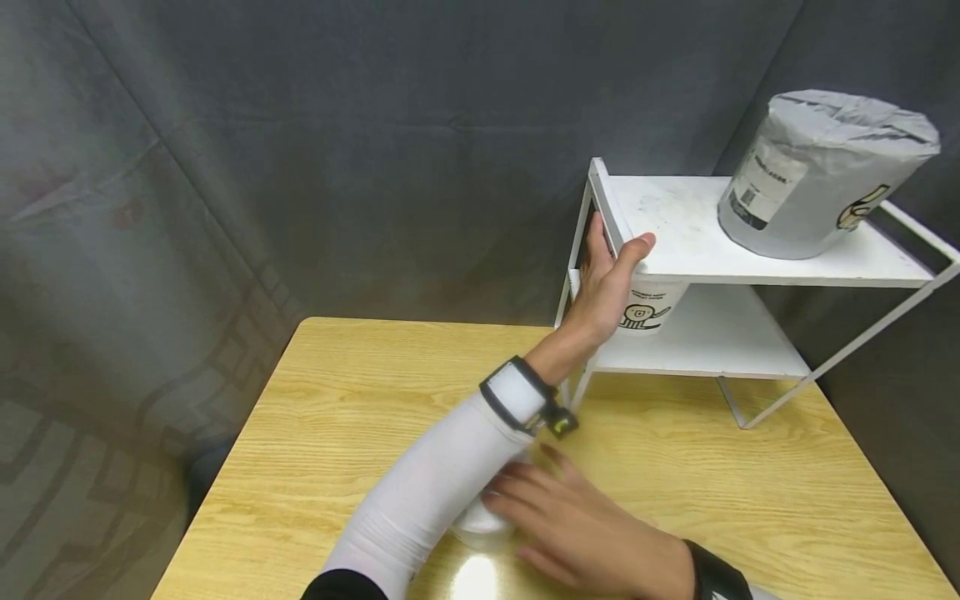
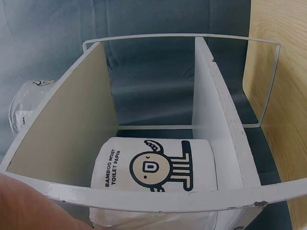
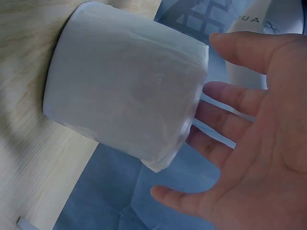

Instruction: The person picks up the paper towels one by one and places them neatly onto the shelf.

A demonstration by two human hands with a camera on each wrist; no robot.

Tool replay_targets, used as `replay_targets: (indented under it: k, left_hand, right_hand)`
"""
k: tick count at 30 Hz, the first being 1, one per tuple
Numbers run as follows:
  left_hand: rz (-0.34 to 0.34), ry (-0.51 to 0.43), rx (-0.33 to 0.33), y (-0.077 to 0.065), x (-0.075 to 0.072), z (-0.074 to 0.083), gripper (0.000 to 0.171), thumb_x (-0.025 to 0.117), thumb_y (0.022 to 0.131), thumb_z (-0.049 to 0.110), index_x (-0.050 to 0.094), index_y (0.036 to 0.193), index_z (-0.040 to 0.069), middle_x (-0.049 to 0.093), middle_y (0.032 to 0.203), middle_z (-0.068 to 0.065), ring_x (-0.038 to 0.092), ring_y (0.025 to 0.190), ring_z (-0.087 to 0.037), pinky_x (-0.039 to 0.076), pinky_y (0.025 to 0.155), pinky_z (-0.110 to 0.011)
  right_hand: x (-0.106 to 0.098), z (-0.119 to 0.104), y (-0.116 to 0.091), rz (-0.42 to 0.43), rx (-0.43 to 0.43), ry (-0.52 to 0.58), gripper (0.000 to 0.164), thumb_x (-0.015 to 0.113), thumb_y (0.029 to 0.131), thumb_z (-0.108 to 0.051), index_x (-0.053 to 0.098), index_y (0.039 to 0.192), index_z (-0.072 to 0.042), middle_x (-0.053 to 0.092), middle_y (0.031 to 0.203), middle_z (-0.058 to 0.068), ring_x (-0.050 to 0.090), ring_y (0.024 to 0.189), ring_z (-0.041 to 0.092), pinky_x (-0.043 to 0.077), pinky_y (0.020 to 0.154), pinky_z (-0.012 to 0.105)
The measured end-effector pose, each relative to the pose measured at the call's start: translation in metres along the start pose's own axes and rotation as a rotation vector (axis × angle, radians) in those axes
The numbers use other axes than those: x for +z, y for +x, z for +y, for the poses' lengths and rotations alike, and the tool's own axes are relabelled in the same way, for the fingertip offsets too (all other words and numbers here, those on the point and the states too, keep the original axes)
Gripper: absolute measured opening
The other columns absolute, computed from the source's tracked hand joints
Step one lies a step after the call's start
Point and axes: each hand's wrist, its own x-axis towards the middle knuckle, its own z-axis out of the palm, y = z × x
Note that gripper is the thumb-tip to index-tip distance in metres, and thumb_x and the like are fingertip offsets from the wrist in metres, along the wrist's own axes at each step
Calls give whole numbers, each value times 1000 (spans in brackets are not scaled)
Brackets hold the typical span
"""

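My left hand (image 1: 603, 300) holds the left end of a white two-tier shelf (image 1: 660, 208), its thumb over the top board and its fingers along the outer side. On the lower tier, behind that hand, sits a white toilet paper roll pack (image 2: 158, 165) with a cartoon figure and "Bamboo moist toilet paper" print. A plain white wrapped roll (image 3: 127, 86) stands on the table below my left forearm, which partly hides it in the head view. My right hand (image 1: 577, 521) is beside it with spread fingers, the fingertips right at the roll's top end.
A large grey plastic-wrapped pack (image 1: 825, 183) stands on the top tier at the right. The shelf's thin metal legs (image 1: 817, 379) rest on the wooden table (image 1: 360, 400). Grey curtains (image 1: 420, 167) hang behind and to the left.
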Motion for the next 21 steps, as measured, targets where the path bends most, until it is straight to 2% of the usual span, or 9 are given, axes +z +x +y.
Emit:
replay_targets:
  k: [13,21]
  left_hand:
    - [0,3,-1,0,0,-1,96,42,93,66,1,172,30,7,178,2,14,161,-23,20,127,-57]
    - [-10,-14,4,1,-1,-1,95,42,93,66,0,172,31,9,178,0,14,161,-23,20,127,-59]
  right_hand:
    - [10,1,10,4,-51,-88,74,75,88,-43,54,153,-17,60,148,-2,53,140,20,31,119,58]
    - [16,-2,15,-53,-28,-99,70,75,91,-46,54,152,-19,60,147,-2,52,140,20,29,120,62]
